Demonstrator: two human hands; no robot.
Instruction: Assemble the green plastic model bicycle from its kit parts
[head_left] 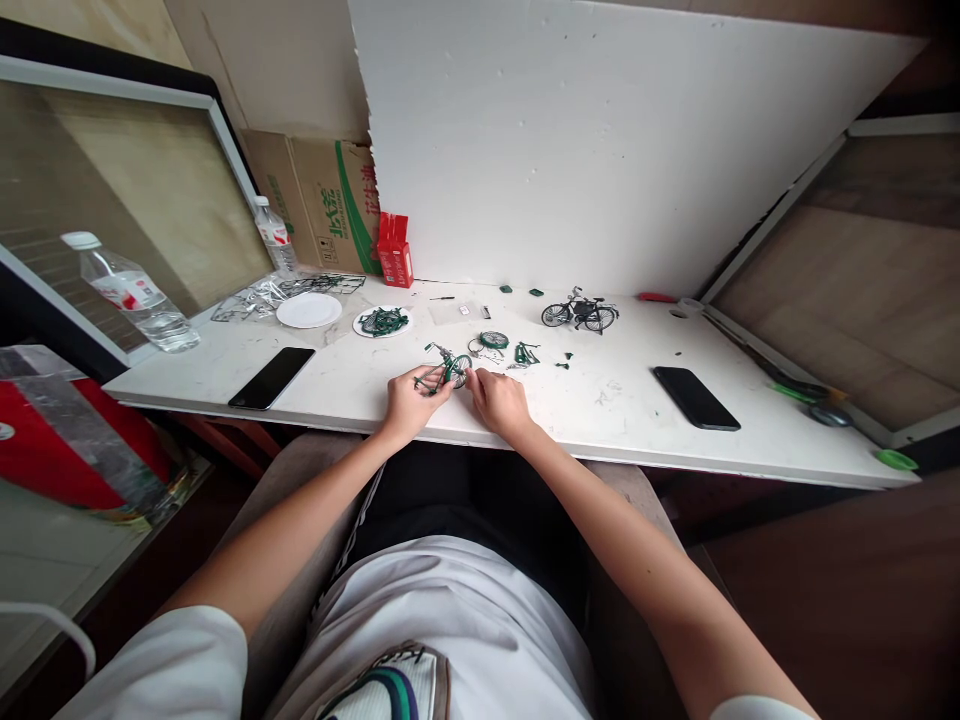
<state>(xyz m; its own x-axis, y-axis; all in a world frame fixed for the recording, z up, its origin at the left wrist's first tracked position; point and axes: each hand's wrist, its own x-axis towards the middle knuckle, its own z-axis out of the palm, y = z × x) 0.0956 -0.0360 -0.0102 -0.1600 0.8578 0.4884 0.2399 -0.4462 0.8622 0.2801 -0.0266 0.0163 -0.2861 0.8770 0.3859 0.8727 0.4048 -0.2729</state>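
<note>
Over the front edge of the table, a small green model bicycle (454,364) is held with its handlebar pointing up and left. My left hand (409,404) is closed on its frame from the left. From the right, my right hand (499,400) is closed with thumb and fingertip at the bicycle's wheel; the exact contact is too small to make out. Just beyond lie a loose wheel set (493,341) with a green rim and a green frame part (526,353). Tiny green bits (563,364) are scattered to their right.
A finished black model bicycle (579,313) stands at the back. Green parts fill a white plate (409,326); another white plate (309,310) is beside it. Phones lie left (272,378) and right (696,397). A red box (395,250) and water bottles (133,294) stand behind.
</note>
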